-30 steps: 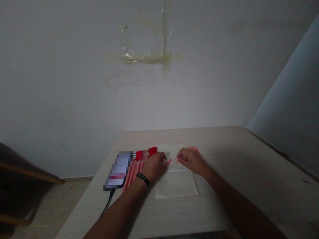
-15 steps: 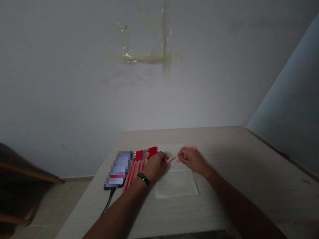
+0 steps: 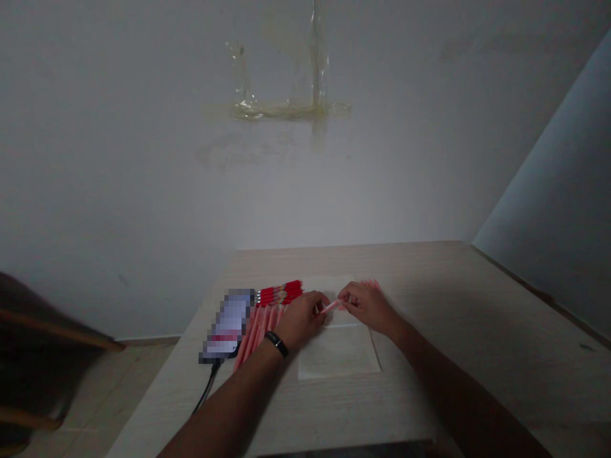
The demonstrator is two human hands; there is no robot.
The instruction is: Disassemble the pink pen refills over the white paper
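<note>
My left hand [image 3: 301,320], with a black band on its wrist, pinches one end of a thin pink tube [image 3: 331,306]. My right hand [image 3: 366,308] holds the other end, so the tube spans the small gap between them. A row of red-and-pink pens [image 3: 267,315] lies just left of my left hand, their red parts toward the wall. More pink sticks [image 3: 371,285] show beyond my right hand, partly hidden by it. Below both hands lies a clear plastic sleeve [image 3: 338,353].
A phone [image 3: 228,324], pixelated, lies left of the pens with a black cable [image 3: 206,391] running off the near edge. The pale wood table [image 3: 443,318] stands against a stained wall. A dark chair [image 3: 28,343] stands at the lower left.
My left hand has moved right, toward my right hand. The pink tube now reaches from one hand to the other.
</note>
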